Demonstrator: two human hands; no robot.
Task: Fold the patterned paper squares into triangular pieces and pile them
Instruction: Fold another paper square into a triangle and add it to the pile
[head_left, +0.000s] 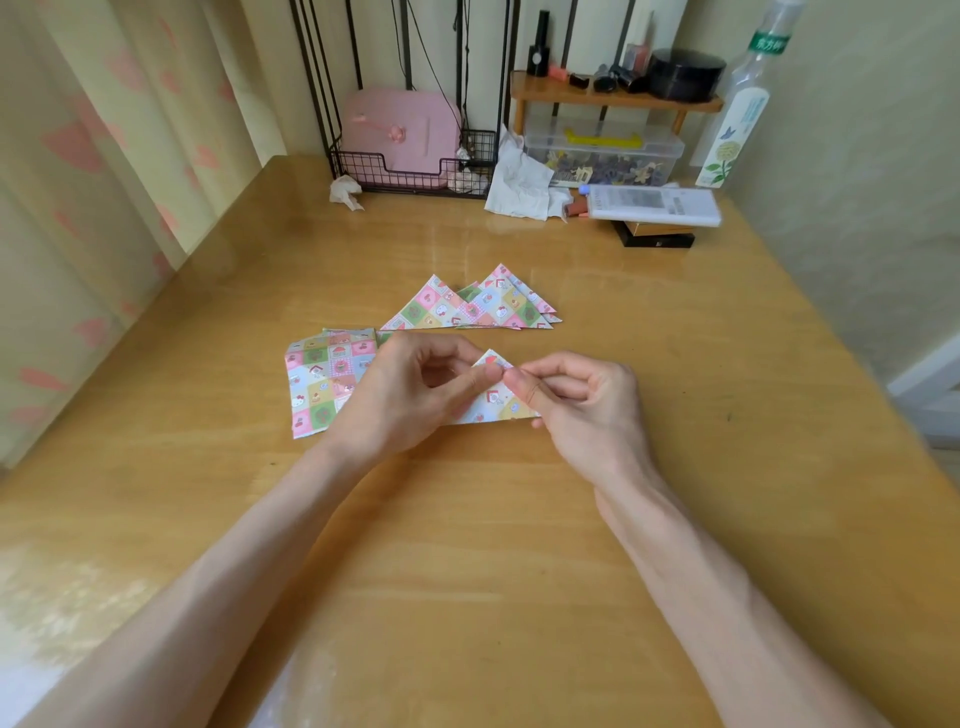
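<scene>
A patterned paper piece folded into a triangle (493, 397) lies on the wooden table between both hands, its tip pointing away from me. My left hand (410, 395) pinches the tip from the left, and my right hand (576, 402) pinches it from the right. Left of my hands lies a stack of flat patterned squares (324, 379), partly under my left hand. Behind the hands is a loose pile of folded triangles (478, 306), overlapping one another.
At the table's far edge stand a black wire rack (410, 171) with a pink case, crumpled tissues (519, 182), a clear plastic box (602, 153), a white remote-like box (652, 205) and a tall bottle (737, 119). A curtain hangs on the left.
</scene>
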